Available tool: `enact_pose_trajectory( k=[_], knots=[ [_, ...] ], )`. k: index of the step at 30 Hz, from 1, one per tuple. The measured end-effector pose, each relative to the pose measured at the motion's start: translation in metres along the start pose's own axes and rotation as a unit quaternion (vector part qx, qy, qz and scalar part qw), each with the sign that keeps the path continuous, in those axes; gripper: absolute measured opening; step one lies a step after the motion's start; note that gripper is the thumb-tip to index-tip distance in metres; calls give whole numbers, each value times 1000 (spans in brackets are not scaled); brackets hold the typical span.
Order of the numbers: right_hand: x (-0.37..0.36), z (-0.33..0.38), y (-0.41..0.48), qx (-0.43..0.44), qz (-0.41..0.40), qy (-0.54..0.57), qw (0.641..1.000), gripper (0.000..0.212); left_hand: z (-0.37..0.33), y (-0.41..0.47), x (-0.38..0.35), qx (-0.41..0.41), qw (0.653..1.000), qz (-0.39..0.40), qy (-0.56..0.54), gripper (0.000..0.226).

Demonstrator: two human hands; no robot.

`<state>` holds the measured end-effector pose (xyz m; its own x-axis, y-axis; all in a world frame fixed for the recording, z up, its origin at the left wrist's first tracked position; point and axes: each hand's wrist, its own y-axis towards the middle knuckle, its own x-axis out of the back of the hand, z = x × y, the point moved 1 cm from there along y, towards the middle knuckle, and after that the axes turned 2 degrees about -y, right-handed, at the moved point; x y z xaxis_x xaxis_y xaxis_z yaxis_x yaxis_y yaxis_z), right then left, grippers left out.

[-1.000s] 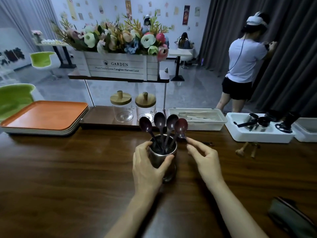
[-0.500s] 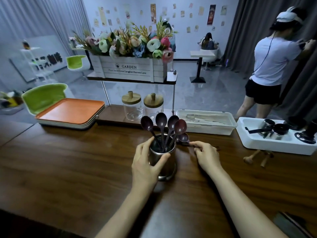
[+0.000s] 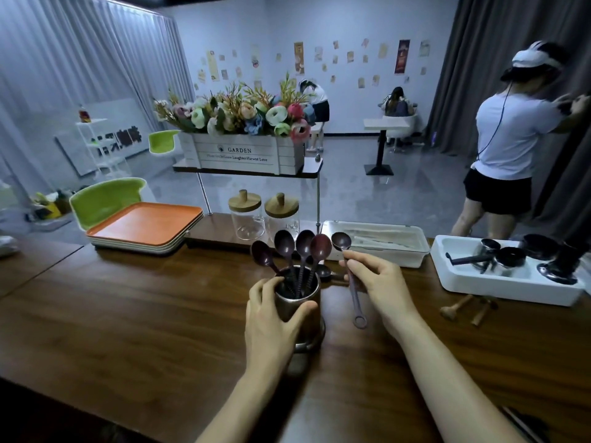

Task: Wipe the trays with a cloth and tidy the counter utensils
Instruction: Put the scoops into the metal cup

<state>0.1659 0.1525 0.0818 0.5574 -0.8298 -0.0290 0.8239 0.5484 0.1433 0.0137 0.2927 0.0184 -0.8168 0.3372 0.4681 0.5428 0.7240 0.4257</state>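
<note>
My left hand [image 3: 271,318] grips a steel cup [image 3: 305,310] standing on the brown wooden counter [image 3: 134,324]. Several dark purple spoons [image 3: 295,251] stand in the cup, bowls up. To the right of the cup, my right hand [image 3: 379,282] pinches one more dark spoon [image 3: 348,273], lifted off the counter, its bowl up and its ring end hanging down. Another small spoon [image 3: 326,272] lies on the counter behind the cup. A stack of trays [image 3: 144,227], orange on top, sits at the back left.
Two glass jars [image 3: 263,215] with wooden lids stand under a shelf with a flower box [image 3: 243,153]. A white lidded container [image 3: 377,243] and a white tray of dark metal tools [image 3: 508,266] sit at the back right, with wooden pieces [image 3: 467,310] nearby. A person [image 3: 511,139] stands beyond.
My right hand reached to the counter behind the cup, picked up a dark spoon and raised it. My left hand kept its hold on the cup. The camera tilted up and left.
</note>
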Motion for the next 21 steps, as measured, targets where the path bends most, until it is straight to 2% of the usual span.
enact_pose_trajectory(
  k=[6, 10, 16, 21],
  knots=[
    [-14, 14, -2, 37, -37, 42, 998, 24, 1, 0, 11, -11, 999, 29, -37, 55],
    [-26, 16, -5, 45, -62, 83, 994, 30, 5, 2, 17, -12, 998, 47, -41, 60],
    [-32, 14, 0, 64, -129, 68, 987, 32, 6, 5, 18, -4, 996, 48, -76, 59],
    [-35, 12, -1, 79, -144, 62, 984, 31, 9, 6, 18, -8, 995, 44, -92, 52]
  ],
)
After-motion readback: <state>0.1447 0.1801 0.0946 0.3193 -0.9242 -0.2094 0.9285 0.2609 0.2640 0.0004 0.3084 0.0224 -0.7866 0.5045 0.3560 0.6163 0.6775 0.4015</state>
